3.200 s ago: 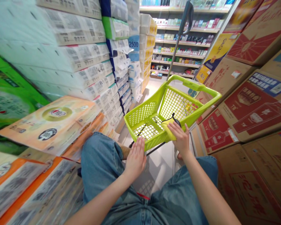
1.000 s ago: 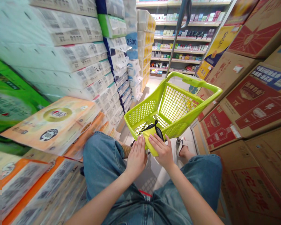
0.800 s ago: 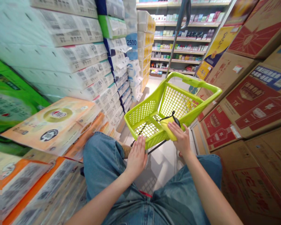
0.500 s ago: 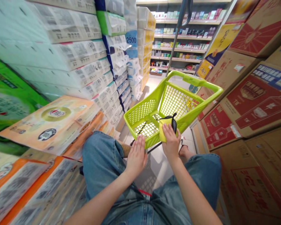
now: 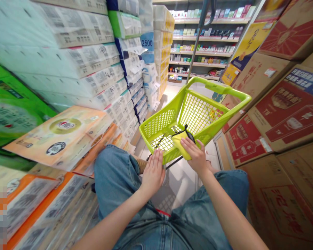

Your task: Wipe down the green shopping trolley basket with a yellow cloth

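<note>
A lime-green shopping basket [image 5: 160,119] with lattice sides and a raised handle stands tilted in front of my knees. My left hand [image 5: 153,172] lies on its near rim, fingers stretched out close together, the thumb at the side. In my right hand [image 5: 195,156] is a yellow cloth [image 5: 181,146] with a black edge. The fingers press it against the basket's near right rim, and part of the cloth sticks up over the inside. The palm side of both hands is hidden.
Wrapped paper packs [image 5: 94,73] are stacked high on the left, with an orange pack [image 5: 75,139] jutting toward my knee. Cardboard cartons [image 5: 284,118] line the right side. A metal pole [image 5: 195,52] rises behind the basket, before stocked shelves [image 5: 206,41].
My right hand has shifted slightly right and turned, and the yellow cloth now slants leftward over the rim. My left hand stays in place on the basket.
</note>
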### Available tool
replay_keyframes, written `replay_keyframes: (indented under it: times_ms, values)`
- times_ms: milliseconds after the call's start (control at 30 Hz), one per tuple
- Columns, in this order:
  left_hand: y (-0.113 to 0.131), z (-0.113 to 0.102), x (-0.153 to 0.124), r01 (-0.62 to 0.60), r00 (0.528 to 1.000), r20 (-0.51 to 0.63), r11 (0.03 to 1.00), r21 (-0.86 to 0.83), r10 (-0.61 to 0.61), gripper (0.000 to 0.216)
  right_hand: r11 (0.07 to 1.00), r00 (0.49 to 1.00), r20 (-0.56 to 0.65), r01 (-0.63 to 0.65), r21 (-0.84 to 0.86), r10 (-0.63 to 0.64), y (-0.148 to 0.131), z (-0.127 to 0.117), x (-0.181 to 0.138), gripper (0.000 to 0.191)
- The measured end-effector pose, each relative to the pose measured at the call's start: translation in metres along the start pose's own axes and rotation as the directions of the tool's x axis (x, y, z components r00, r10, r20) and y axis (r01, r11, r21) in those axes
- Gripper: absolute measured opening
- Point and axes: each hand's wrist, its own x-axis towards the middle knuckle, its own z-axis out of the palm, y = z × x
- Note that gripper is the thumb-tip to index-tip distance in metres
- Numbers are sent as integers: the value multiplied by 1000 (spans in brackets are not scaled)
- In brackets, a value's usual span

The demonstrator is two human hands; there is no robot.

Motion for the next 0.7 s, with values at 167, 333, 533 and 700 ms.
replay_keyframes:
  times_ms: [167, 333, 533, 700]
  values:
    - [1, 0, 1, 11, 1000, 0, 1000, -3, -11, 77, 977, 976, -92, -205, -62, 199, 29, -2, 9, 59]
    - [2, 0, 0, 10, 1000, -14, 999, -31, -10, 84, 977, 975, -73, -213, -21, 211, -35, 14, 4, 62]
    - [1, 2, 0, 6, 1000, -4, 1000, -19, -6, 87, 999, 1000, -9, -20, 43, 21, -91, 27, -8, 57]
    - [0, 0, 0, 7, 1000, 4, 999, -35, -7, 85, 995, 997, -14, 77, -68, -78, -32, 9, -3, 56]
